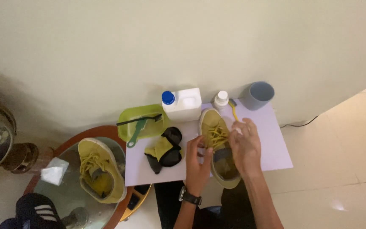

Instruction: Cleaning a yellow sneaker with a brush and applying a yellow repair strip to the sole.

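Fingers: the left hand [198, 159] has its fingertips bunched at the yellow laces [217, 136], apparently pinching a strand; the right hand [244, 146] lies over the shoe's right side with fingers curled toward the laces, and whether they actually nip a strand I cannot tell.
Shoe: a yellow shoe [217, 148] lies toe-far, heel-near on the pale mat [272, 144], between the two hands.
Risk, slipping: the shoe rests loose on the mat; a hard tug on a lace could drag it toward the near edge, since only the right hand steadies it.
Risk, knocking: the right hand's fingertips sit near the yellow brush [233, 109] and the small white bottle [221, 99]; a wide pull away could tip the bottle or push the brush off the far edge.
Risk, snagging: a lace pulled at an angle could bind in its eyelets rather than run free.
Left arm: comes up from the near edge, wrist with a dark watch [189, 196], palm turned toward the shoe.
Right arm: comes in from the near right, forearm slanting far-left, hand arched above the shoe's opening.
Around: a black-and-yellow cloth [164, 149] left of the shoe, a green tub [142, 121] with a brush, a white jug [183, 104] with a blue cap, a grey cup [259, 95] at far right.
Aside: a second yellow shoe [99, 169] lies on a round glass table [64, 195] at near left.
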